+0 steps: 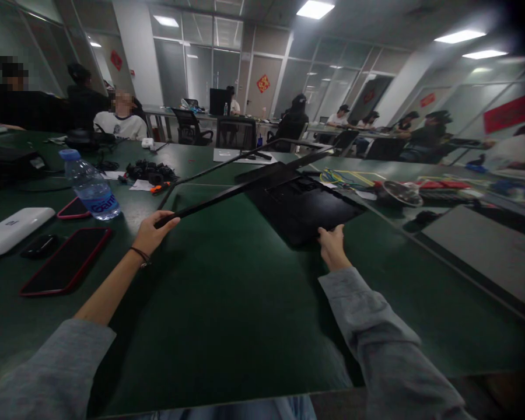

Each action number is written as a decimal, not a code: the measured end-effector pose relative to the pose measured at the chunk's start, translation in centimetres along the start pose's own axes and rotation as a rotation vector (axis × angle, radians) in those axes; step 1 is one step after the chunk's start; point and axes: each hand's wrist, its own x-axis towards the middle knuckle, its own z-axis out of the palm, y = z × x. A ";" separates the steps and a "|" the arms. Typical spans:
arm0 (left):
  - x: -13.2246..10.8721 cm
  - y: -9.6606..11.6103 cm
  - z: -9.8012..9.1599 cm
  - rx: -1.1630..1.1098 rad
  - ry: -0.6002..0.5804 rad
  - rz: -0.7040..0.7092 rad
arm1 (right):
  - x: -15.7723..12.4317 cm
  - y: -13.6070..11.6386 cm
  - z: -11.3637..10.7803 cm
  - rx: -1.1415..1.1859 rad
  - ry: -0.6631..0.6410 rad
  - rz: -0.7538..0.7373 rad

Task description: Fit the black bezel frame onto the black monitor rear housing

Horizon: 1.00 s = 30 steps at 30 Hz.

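My left hand (156,228) grips the near corner of a thin black rectangular frame (219,197), fingers closed on it. The frame is raised and tilted above the table, its long bars reaching away to the right. My right hand (333,244) pinches the near edge of a flat black panel (306,213) with a glossy face. Part of the frame crosses over the panel's far end; whether the two are joined there I cannot tell. Beneath both hands is the dark green table (227,326).
Left of my left hand are a water bottle (91,189), a red-edged phone (65,262) and a white power bank (17,230). A bundle of black cables (151,173) lies farther back. To the right rest a grey flat board (485,251) and a metal bowl-like piece (401,193). People sit beyond.
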 end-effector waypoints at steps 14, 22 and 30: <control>-1.1 1.3 0.6 0.388 0.068 0.391 | 2.8 -3.2 -5.0 0.443 -0.255 0.268; -1.8 1.8 1.7 0.474 -0.123 0.391 | 1.7 -2.2 -2.4 -0.018 -0.068 -0.068; -1.5 0.8 2.6 0.659 -0.315 0.367 | 1.5 1.2 -1.5 -0.273 -0.067 -0.142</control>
